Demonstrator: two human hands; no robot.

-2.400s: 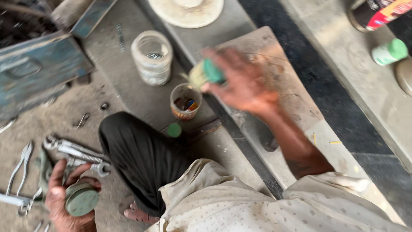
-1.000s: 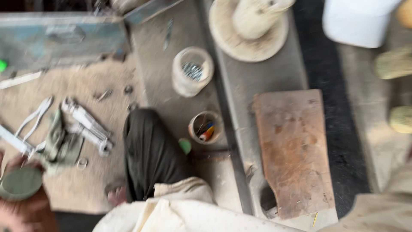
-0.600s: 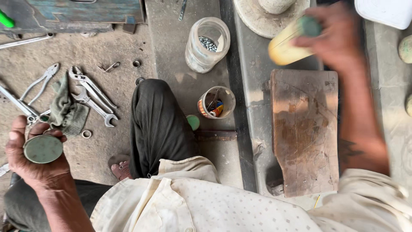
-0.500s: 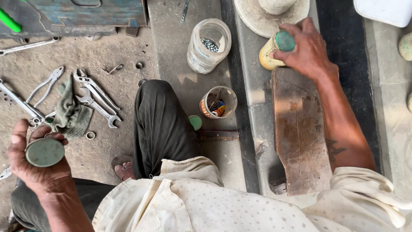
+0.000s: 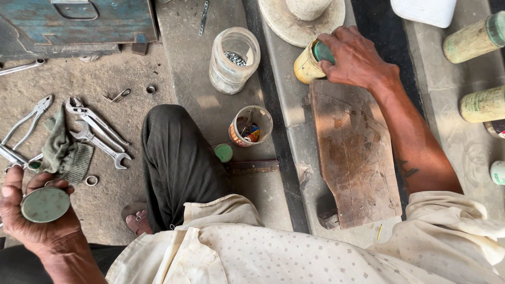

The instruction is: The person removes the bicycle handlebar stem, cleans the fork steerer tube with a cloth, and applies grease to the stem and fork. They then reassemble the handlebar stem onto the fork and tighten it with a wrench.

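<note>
The yellowish can (image 5: 306, 65) with a green top sits half hidden under your right hand (image 5: 356, 59), whose fingers clamp its upper end, just above the worn wooden board (image 5: 353, 158). Your left hand (image 5: 39, 213) grips a round, dull-green lid (image 5: 45, 204); steel wrenches (image 5: 97, 131) lie just beyond it.

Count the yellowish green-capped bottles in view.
3, maybe more past the frame's right edge: one gripped by the right hand near the board, two lying at the right edge.
</note>
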